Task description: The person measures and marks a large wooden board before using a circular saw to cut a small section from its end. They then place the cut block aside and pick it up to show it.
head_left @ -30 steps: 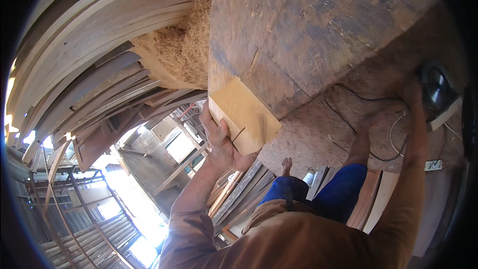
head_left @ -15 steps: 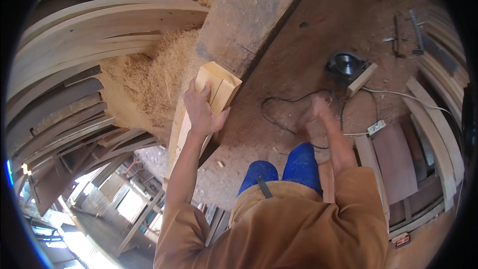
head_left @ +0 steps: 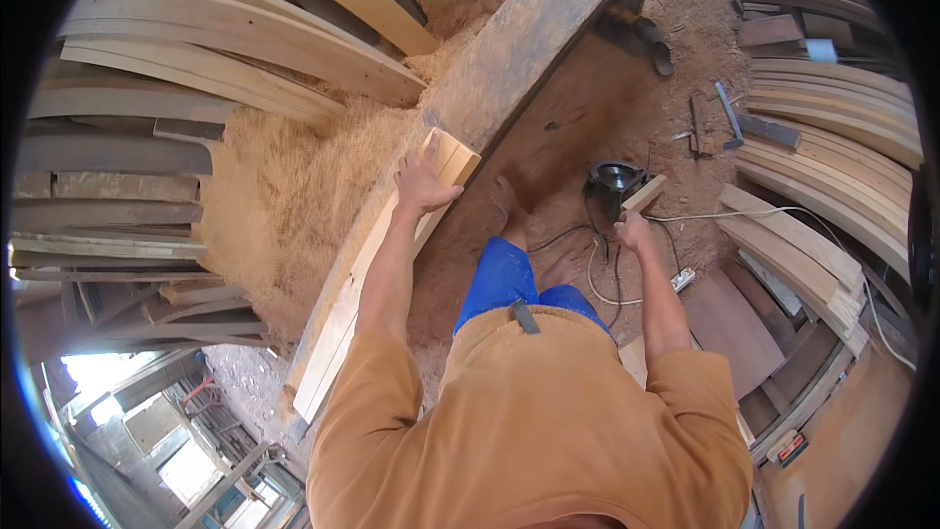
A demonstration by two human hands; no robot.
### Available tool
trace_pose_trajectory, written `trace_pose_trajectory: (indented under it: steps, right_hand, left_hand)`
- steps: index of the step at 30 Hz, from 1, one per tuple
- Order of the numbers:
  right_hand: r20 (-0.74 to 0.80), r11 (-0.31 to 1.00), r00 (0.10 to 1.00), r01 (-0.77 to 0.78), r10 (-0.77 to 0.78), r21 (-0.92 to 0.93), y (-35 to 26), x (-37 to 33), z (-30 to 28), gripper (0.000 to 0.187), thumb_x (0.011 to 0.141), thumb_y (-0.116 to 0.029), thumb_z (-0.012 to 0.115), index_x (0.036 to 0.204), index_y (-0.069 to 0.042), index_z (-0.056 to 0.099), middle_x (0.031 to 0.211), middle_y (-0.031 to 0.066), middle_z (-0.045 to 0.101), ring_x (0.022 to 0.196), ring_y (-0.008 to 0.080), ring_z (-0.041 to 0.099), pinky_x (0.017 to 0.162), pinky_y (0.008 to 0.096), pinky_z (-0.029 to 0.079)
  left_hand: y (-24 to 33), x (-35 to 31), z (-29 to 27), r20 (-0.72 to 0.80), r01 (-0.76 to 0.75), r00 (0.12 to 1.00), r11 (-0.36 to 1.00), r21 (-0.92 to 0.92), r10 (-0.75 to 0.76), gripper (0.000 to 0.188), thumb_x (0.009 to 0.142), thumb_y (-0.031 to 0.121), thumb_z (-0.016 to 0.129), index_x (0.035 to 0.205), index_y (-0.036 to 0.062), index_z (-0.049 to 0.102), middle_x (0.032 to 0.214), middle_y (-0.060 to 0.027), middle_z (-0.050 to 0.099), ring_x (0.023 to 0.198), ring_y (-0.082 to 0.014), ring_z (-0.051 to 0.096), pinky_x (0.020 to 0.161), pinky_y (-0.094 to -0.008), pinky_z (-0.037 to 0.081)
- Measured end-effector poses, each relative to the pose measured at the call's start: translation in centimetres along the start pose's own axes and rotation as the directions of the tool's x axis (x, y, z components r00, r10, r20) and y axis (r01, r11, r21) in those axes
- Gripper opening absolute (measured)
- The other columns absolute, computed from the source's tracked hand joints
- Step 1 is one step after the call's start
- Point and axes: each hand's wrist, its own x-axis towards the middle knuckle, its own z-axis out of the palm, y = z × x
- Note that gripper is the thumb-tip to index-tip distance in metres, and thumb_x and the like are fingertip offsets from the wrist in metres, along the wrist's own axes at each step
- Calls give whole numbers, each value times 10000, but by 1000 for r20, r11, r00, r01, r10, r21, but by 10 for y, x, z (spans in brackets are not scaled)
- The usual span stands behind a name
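Observation:
My left hand (head_left: 423,183) lies on the far end of a long pale timber (head_left: 343,333), fingers stretched over its top and thumb toward the right edge. Lines run lengthwise along that timber, which rests on a thick, worn wooden beam (head_left: 529,29). Low on the right, my right hand (head_left: 634,232) is closed beside a circular saw (head_left: 615,176) on the ground. A short wood block (head_left: 643,194) sits against the saw, close to my knuckles. What the right fingers grip, if anything, is hidden.
Sawdust (head_left: 284,206) is heaped left of the beam, by curved boards (head_left: 245,24). Cords loop around the saw toward a white power strip (head_left: 682,279). A metal clamp (head_left: 729,116) lies farther off, near stacked planks (head_left: 832,98). My bare foot (head_left: 504,198) stands beside the beam.
My right hand has reached the saw and the short block, closing beside them. My left hand stays on the timber, its fingers now stretched along the top. The whole view has shifted.

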Motion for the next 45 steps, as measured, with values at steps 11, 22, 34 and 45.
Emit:
trace_pose_trajectory:
  steps: [11,22,34,45]
  right_hand:
    - [-11,982,994,106,-105,156,-121,-23,-5,551,911,-359,686,1293,37,665,1277,247,694,1196,380,668,1027,444,515]
    - [233,711,789,329,-568,621,-374,-18,16,695,956,-297,711,1501,49,454,1205,202,694,1025,250,694,827,385,589]
    - [585,806,696,-16,-416,591,-382,6,-20,536,904,-143,625,1365,115,537,1026,187,739,934,236,735,811,367,579]
    - [-86,794,789,604,-608,-65,-358,230,-181,266,1001,-223,599,1164,-30,683,1038,226,741,985,429,703,877,489,553]
  left_hand:
    - [-69,43,-21,374,44,870,706,-707,321,1299,612,360,952,1675,169,228,1608,-206,440,1504,-338,392,1260,-397,275]
    - [-78,46,-36,423,-3,793,698,-716,438,1095,731,286,850,1619,-8,280,1559,-231,487,1448,-309,471,1173,-425,404]
    - [-19,9,-42,131,-9,990,952,-306,52,670,715,162,802,1302,30,507,1324,-200,558,1187,-404,574,976,-518,525]
    - [-6,22,-70,289,252,944,909,-332,-156,679,672,115,794,1311,79,567,1186,-166,575,1188,-404,562,983,-491,503]
